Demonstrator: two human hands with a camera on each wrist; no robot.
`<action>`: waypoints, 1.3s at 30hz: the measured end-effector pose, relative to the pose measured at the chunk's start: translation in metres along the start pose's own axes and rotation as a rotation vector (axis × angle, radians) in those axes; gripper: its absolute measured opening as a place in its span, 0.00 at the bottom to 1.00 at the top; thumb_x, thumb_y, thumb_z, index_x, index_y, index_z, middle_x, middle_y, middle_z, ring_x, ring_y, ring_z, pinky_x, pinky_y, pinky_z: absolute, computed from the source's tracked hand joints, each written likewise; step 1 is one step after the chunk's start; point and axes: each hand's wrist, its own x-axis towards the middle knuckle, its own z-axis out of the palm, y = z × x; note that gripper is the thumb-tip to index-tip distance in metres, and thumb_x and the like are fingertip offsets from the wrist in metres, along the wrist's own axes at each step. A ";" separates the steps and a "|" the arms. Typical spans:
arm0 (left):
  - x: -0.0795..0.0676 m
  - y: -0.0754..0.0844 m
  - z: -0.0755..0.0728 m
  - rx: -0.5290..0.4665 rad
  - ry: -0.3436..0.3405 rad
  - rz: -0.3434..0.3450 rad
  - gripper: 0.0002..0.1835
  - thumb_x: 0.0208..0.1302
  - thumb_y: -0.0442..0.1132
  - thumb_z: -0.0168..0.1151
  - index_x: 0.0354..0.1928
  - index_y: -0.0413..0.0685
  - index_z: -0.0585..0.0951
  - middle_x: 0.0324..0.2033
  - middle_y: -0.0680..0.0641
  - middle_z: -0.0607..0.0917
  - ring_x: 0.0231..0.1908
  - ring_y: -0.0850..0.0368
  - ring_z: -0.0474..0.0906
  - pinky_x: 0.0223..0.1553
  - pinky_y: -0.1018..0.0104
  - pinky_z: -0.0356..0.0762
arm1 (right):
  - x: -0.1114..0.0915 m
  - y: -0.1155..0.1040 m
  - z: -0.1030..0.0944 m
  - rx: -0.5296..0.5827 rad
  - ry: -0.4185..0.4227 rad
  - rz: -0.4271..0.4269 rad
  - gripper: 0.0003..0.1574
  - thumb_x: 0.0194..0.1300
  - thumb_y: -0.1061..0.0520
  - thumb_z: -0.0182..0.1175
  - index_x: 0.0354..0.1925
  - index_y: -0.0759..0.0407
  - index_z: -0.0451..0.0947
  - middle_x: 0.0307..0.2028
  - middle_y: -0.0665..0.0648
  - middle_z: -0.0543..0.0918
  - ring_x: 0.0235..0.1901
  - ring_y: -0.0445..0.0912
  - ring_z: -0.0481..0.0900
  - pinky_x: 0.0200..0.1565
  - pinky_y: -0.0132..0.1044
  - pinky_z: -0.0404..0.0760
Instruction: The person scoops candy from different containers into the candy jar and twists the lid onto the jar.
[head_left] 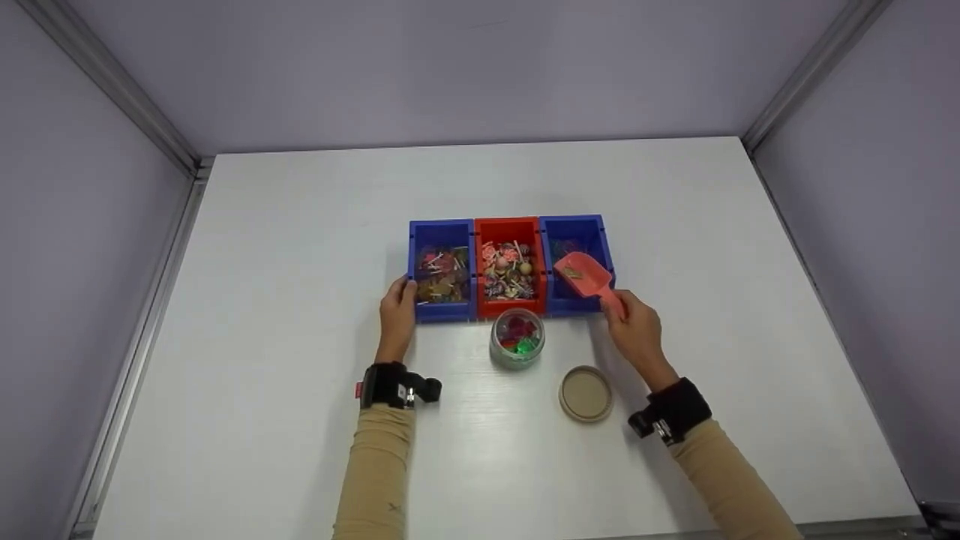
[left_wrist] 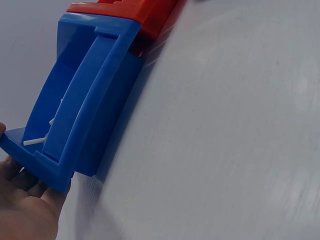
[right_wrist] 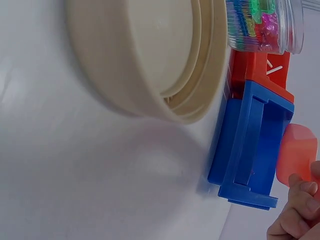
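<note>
My right hand (head_left: 637, 330) grips the handle of a pink scoop (head_left: 583, 273) and holds it over the right blue bin (head_left: 581, 306). A small yellowish-green piece lies in the scoop; its kind is too small to make out. With my left hand (head_left: 397, 315) I hold the side of the left blue bin (head_left: 442, 313), thumb at the rim and fingers against the outer wall (left_wrist: 25, 205). Lollipops and wrapped candies (head_left: 444, 274) lie in that bin. A clear jar (head_left: 516, 358) with red and green shiny pieces stands open in front of the bins.
Between the blue bins sits a red bin (head_left: 510, 307) of lollipops. A beige round lid (head_left: 586, 394) lies inner side up near my right wrist. The white table (head_left: 285, 285) is bordered by grey walls at the back and sides.
</note>
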 end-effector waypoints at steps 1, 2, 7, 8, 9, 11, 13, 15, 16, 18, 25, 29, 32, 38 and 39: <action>0.000 0.000 0.000 -0.004 -0.002 -0.002 0.25 0.75 0.43 0.44 0.67 0.35 0.67 0.66 0.34 0.71 0.69 0.41 0.65 0.71 0.50 0.64 | 0.000 0.000 -0.001 0.003 -0.004 0.003 0.14 0.64 0.59 0.61 0.42 0.70 0.81 0.22 0.61 0.77 0.21 0.42 0.63 0.26 0.29 0.59; 0.000 0.000 0.000 -0.005 -0.004 -0.005 0.26 0.75 0.43 0.44 0.67 0.35 0.67 0.66 0.34 0.71 0.69 0.41 0.65 0.72 0.50 0.64 | -0.001 -0.001 -0.003 0.005 -0.010 0.009 0.13 0.64 0.59 0.62 0.42 0.69 0.81 0.22 0.61 0.77 0.21 0.41 0.63 0.26 0.29 0.59; 0.000 0.001 0.000 0.008 -0.007 -0.013 0.26 0.75 0.44 0.44 0.68 0.35 0.66 0.67 0.34 0.70 0.70 0.41 0.64 0.72 0.50 0.63 | -0.003 -0.002 -0.008 0.024 -0.012 -0.013 0.12 0.62 0.61 0.63 0.40 0.69 0.82 0.21 0.60 0.77 0.22 0.39 0.62 0.26 0.28 0.59; 0.000 0.001 0.000 0.011 -0.006 -0.013 0.26 0.75 0.43 0.44 0.68 0.34 0.66 0.67 0.34 0.70 0.70 0.41 0.64 0.72 0.50 0.63 | -0.004 -0.002 -0.009 0.031 -0.010 -0.026 0.11 0.62 0.61 0.63 0.40 0.69 0.82 0.21 0.60 0.77 0.22 0.38 0.62 0.26 0.27 0.58; 0.000 0.002 0.001 0.016 -0.005 -0.013 0.26 0.75 0.43 0.44 0.68 0.34 0.66 0.67 0.34 0.70 0.70 0.41 0.64 0.72 0.50 0.63 | -0.005 -0.003 -0.010 0.040 -0.007 -0.041 0.11 0.61 0.61 0.64 0.39 0.69 0.82 0.20 0.60 0.76 0.21 0.37 0.62 0.26 0.27 0.58; 0.000 0.002 0.001 0.023 -0.006 -0.011 0.26 0.75 0.43 0.44 0.67 0.34 0.66 0.67 0.33 0.70 0.70 0.40 0.64 0.72 0.50 0.63 | -0.006 -0.003 -0.012 0.063 -0.005 -0.067 0.10 0.60 0.62 0.65 0.38 0.69 0.83 0.19 0.59 0.76 0.20 0.35 0.61 0.24 0.25 0.58; 0.001 0.001 0.001 0.022 -0.003 -0.010 0.26 0.74 0.43 0.44 0.67 0.34 0.67 0.67 0.33 0.70 0.70 0.40 0.64 0.72 0.50 0.63 | -0.008 -0.004 -0.014 0.088 -0.013 -0.083 0.10 0.58 0.62 0.66 0.37 0.69 0.83 0.19 0.59 0.76 0.20 0.33 0.61 0.23 0.25 0.58; 0.001 0.001 0.001 0.026 0.000 -0.009 0.26 0.74 0.43 0.45 0.67 0.34 0.67 0.66 0.33 0.70 0.70 0.40 0.64 0.72 0.50 0.63 | -0.009 -0.004 -0.015 0.108 -0.032 -0.085 0.10 0.57 0.62 0.67 0.37 0.69 0.84 0.19 0.59 0.77 0.19 0.32 0.61 0.23 0.24 0.59; 0.001 0.000 0.001 0.026 0.000 -0.008 0.26 0.74 0.43 0.45 0.67 0.34 0.67 0.66 0.33 0.71 0.70 0.40 0.64 0.72 0.50 0.63 | -0.010 -0.004 -0.016 0.113 -0.043 -0.084 0.10 0.57 0.63 0.67 0.37 0.69 0.84 0.20 0.59 0.77 0.20 0.32 0.61 0.23 0.24 0.59; 0.001 0.000 0.001 0.022 0.000 -0.004 0.26 0.74 0.43 0.45 0.67 0.34 0.67 0.66 0.33 0.71 0.69 0.40 0.64 0.72 0.50 0.63 | -0.012 -0.005 -0.018 0.119 -0.068 -0.086 0.11 0.56 0.63 0.67 0.38 0.69 0.84 0.21 0.60 0.79 0.20 0.31 0.62 0.23 0.24 0.60; 0.001 0.000 0.000 0.017 0.001 0.002 0.25 0.75 0.43 0.44 0.66 0.34 0.68 0.65 0.34 0.72 0.69 0.41 0.65 0.72 0.50 0.63 | -0.016 -0.008 -0.023 0.122 -0.162 -0.111 0.11 0.55 0.63 0.67 0.37 0.69 0.84 0.20 0.59 0.78 0.20 0.34 0.61 0.24 0.27 0.59; 0.001 0.000 0.000 0.017 0.006 0.004 0.25 0.75 0.43 0.44 0.66 0.34 0.68 0.65 0.33 0.72 0.69 0.41 0.66 0.72 0.51 0.64 | -0.018 -0.009 -0.025 0.120 -0.205 -0.100 0.11 0.55 0.63 0.67 0.38 0.69 0.85 0.22 0.61 0.80 0.20 0.34 0.60 0.24 0.27 0.58; 0.001 0.001 0.001 0.015 0.007 0.004 0.25 0.75 0.43 0.44 0.66 0.34 0.68 0.65 0.33 0.72 0.69 0.41 0.66 0.72 0.51 0.64 | -0.018 -0.010 -0.026 0.125 -0.233 -0.103 0.12 0.56 0.63 0.67 0.39 0.69 0.85 0.25 0.63 0.83 0.20 0.34 0.61 0.24 0.26 0.58; 0.000 0.001 0.000 0.011 -0.005 0.002 0.25 0.75 0.43 0.44 0.67 0.34 0.67 0.66 0.33 0.71 0.69 0.41 0.65 0.72 0.51 0.64 | -0.018 -0.011 -0.028 0.112 -0.265 -0.129 0.12 0.55 0.64 0.68 0.39 0.68 0.86 0.31 0.66 0.87 0.22 0.34 0.62 0.25 0.24 0.59; 0.000 0.001 0.000 0.012 -0.008 0.002 0.26 0.75 0.43 0.44 0.67 0.34 0.67 0.66 0.33 0.71 0.69 0.41 0.65 0.72 0.50 0.63 | -0.018 -0.011 -0.028 0.107 -0.270 -0.135 0.11 0.55 0.63 0.68 0.38 0.68 0.86 0.31 0.65 0.87 0.22 0.34 0.63 0.25 0.24 0.60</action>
